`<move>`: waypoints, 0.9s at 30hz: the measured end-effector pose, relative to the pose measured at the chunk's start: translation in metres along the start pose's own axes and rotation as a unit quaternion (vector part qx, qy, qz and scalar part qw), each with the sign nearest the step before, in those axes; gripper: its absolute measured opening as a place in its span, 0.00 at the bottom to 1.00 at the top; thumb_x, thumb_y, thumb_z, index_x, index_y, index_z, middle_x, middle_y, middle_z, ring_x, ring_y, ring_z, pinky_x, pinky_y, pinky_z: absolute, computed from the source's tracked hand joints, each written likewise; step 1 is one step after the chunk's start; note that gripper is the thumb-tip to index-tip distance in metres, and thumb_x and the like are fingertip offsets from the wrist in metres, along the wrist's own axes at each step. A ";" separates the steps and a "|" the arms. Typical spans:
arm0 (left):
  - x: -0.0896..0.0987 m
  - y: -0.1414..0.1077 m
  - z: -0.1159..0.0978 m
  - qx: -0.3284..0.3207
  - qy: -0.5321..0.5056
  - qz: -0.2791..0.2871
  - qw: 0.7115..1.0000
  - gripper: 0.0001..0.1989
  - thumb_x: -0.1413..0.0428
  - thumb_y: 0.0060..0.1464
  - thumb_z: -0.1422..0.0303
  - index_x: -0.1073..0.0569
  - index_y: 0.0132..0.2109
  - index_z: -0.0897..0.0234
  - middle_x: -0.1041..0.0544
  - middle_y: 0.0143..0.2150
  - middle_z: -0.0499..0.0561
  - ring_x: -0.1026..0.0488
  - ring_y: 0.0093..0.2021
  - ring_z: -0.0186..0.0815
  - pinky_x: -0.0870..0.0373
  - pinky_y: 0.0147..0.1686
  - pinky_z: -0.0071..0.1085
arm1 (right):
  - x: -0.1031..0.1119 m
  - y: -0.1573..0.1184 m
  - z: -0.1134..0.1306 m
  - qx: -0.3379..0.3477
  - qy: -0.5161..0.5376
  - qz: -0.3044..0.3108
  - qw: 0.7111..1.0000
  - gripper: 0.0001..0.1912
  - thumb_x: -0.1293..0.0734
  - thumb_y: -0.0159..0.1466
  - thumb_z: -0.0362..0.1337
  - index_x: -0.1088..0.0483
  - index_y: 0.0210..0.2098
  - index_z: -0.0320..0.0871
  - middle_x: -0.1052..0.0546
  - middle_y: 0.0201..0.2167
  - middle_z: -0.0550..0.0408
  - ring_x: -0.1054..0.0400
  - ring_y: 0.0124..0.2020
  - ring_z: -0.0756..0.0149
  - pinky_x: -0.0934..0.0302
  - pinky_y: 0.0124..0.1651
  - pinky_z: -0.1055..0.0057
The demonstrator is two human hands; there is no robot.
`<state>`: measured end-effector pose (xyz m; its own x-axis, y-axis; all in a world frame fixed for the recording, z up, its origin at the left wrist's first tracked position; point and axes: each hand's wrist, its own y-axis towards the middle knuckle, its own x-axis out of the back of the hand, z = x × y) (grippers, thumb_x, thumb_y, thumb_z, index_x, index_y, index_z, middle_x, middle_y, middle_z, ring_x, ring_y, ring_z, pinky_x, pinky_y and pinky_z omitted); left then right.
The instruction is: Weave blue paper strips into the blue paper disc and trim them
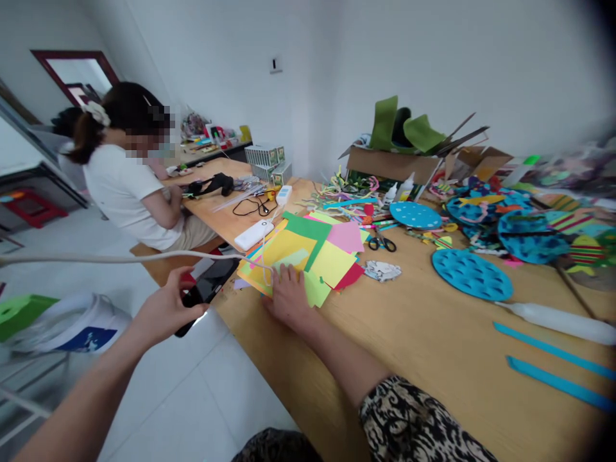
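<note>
Fingers of the left hand [161, 309] grip a dark phone [192, 296] by its edges, thumb on the near side, just off the left edge of the wooden surface [409, 333] and above the tiled floor [202, 391]. The phone is flat, black and tilted, partly hidden by the hand. The right hand [291, 301] lies palm down on the near part of the coloured paper [283, 242], its fingers extended and slightly apart, gripping nothing.

The paper forms a loose, uneven pile of flat sheets turned at different angles. Bright yellow covers much of the left side; a deep green piece, cut with a narrow arm, lies on top. Pink pokes out at the far right, pale yellow and light green lie nearer the right hand, and red shows at the right edge. A white cable [144, 256] stretches in from the left and crosses onto the pile, close to the right fingers.

Black-handled scissors [384, 244] lie just right of the paper, with a blue oval [471, 274] farther right. A person in a white shirt [125, 186] sits at the far left.
</note>
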<state>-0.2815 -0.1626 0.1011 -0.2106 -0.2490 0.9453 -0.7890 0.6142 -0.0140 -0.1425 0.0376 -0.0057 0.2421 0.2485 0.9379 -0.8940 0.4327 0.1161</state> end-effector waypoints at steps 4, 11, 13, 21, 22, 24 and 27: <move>-0.018 -0.012 0.008 -0.003 0.006 0.073 0.997 0.36 0.45 0.43 0.56 0.46 0.58 0.60 0.24 0.48 0.54 0.24 0.38 0.43 0.32 0.37 0.35 | 0.003 0.005 -0.004 -0.010 -0.008 -0.005 1.000 0.36 0.39 0.61 0.46 0.47 0.64 0.33 0.41 0.62 0.31 0.52 0.62 0.37 0.59 0.60 0.40; -0.049 -0.019 0.001 -0.064 0.043 0.104 0.992 0.35 0.46 0.43 0.61 0.47 0.58 0.62 0.26 0.50 0.56 0.27 0.46 0.46 0.34 0.43 0.37 | 0.006 0.011 -0.019 -0.027 -0.028 -0.036 0.999 0.31 0.41 0.63 0.49 0.39 0.58 0.32 0.38 0.59 0.32 0.52 0.62 0.41 0.59 0.60 0.44; -0.052 -0.017 -0.002 -0.080 0.057 0.098 0.990 0.34 0.47 0.43 0.62 0.46 0.57 0.62 0.26 0.49 0.56 0.28 0.48 0.48 0.34 0.44 0.37 | 0.006 0.011 -0.024 -0.035 -0.030 -0.038 0.998 0.31 0.40 0.63 0.48 0.38 0.57 0.31 0.38 0.60 0.31 0.52 0.62 0.41 0.60 0.61 0.45; -0.065 -0.002 -0.011 -0.130 0.094 0.093 0.983 0.35 0.45 0.42 0.62 0.44 0.58 0.67 0.27 0.51 0.61 0.30 0.52 0.50 0.34 0.48 0.39 | 0.007 0.016 -0.026 -0.052 -0.039 -0.052 0.997 0.29 0.40 0.63 0.49 0.35 0.54 0.30 0.36 0.58 0.32 0.51 0.61 0.40 0.58 0.61 0.46; -0.067 0.001 -0.012 -0.134 0.101 0.088 0.982 0.36 0.45 0.42 0.62 0.44 0.59 0.68 0.27 0.51 0.62 0.30 0.52 0.50 0.34 0.48 0.39 | 0.007 0.017 -0.025 -0.057 -0.040 -0.054 0.996 0.29 0.40 0.63 0.49 0.34 0.53 0.31 0.36 0.58 0.33 0.50 0.61 0.41 0.57 0.60 0.46; -0.071 0.008 -0.014 -0.142 0.107 0.077 0.981 0.37 0.44 0.42 0.62 0.45 0.60 0.67 0.27 0.51 0.61 0.29 0.51 0.49 0.33 0.47 0.38 | 0.006 0.018 -0.025 -0.062 -0.042 -0.056 0.996 0.28 0.40 0.63 0.49 0.33 0.52 0.33 0.35 0.57 0.33 0.48 0.60 0.42 0.56 0.59 0.46; -0.074 0.015 -0.017 -0.150 0.109 0.070 0.980 0.37 0.44 0.42 0.62 0.44 0.60 0.66 0.26 0.50 0.60 0.28 0.50 0.48 0.33 0.47 0.37 | 0.005 0.018 -0.025 -0.059 -0.047 -0.056 0.996 0.28 0.40 0.63 0.50 0.33 0.53 0.34 0.35 0.58 0.33 0.47 0.59 0.42 0.54 0.58 0.45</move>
<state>-0.2676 -0.1224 0.0365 -0.1508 -0.0007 0.9886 -0.5489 0.8318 -0.0832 -0.1477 0.0686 -0.0069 0.2967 0.1135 0.9482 -0.8117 0.5530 0.1879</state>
